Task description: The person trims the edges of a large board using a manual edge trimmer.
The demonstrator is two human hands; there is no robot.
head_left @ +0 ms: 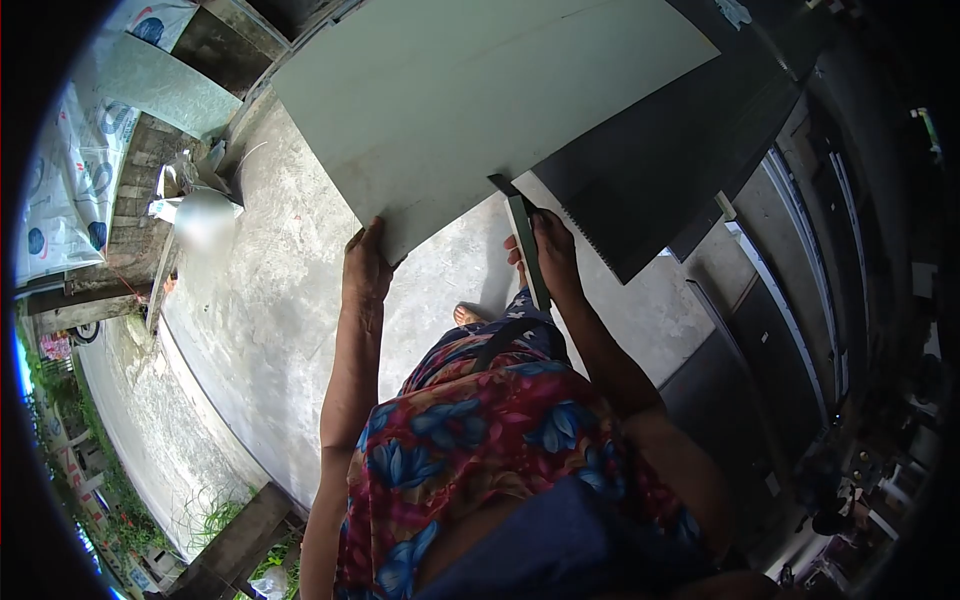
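Observation:
My left hand point(367, 268) grips the near left corner of a large pale grey-green sheet point(470, 90), thumb on top and the other fingers out of sight beneath. My right hand point(552, 255) is wrapped around a long, narrow green bar point(526, 240) with a pale side and a dark tip. That tip is right at the sheet's near edge; what kind of tool or strip the bar is, I cannot tell. Under and to the right of the pale sheet lies a dark panel point(640, 170) with a toothed near edge.
Concrete floor point(290, 240) spreads below, with a bare foot point(466, 315) on it. Long metal strips point(790, 270) and dark boards point(765, 360) are on the right. Printed plastic sheeting point(75, 190) hangs at the left, near a low concrete ledge point(240, 540) with plants.

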